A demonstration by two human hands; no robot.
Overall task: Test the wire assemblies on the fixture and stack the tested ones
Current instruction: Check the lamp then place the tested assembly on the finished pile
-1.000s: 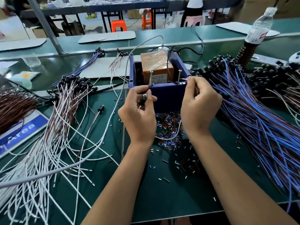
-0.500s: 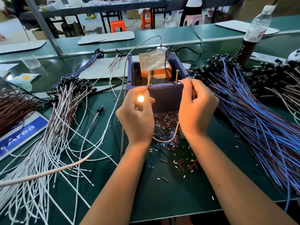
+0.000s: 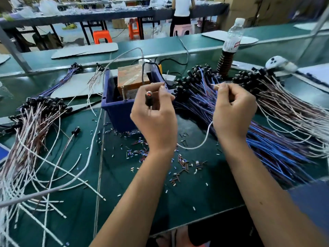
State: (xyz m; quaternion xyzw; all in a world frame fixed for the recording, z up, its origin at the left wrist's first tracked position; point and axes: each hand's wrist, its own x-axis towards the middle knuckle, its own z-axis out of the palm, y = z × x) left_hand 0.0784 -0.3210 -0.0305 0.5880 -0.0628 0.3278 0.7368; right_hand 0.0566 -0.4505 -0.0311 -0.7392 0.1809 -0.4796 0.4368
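While hands work, green bench (image 3: 124, 184), wire scraps (image 3: 181, 164), orange stools (image 3: 102, 36) behind.

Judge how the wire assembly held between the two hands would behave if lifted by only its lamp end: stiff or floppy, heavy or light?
Probably floppy: the white lead sags in a loop between the left hand and the right hand. Likely light, since fingertips alone pinch the black lamp holder. The free end would likely dangle and could snag on the blue wire pile nearby.

The green tabletop (image 3: 124, 202) carried a blue box (image 3: 115, 111) at 12 o'clock, wire piles at 9 (image 3: 26, 139) and 3 (image 3: 276, 139), scattered clippings (image 3: 179, 164) at centre.
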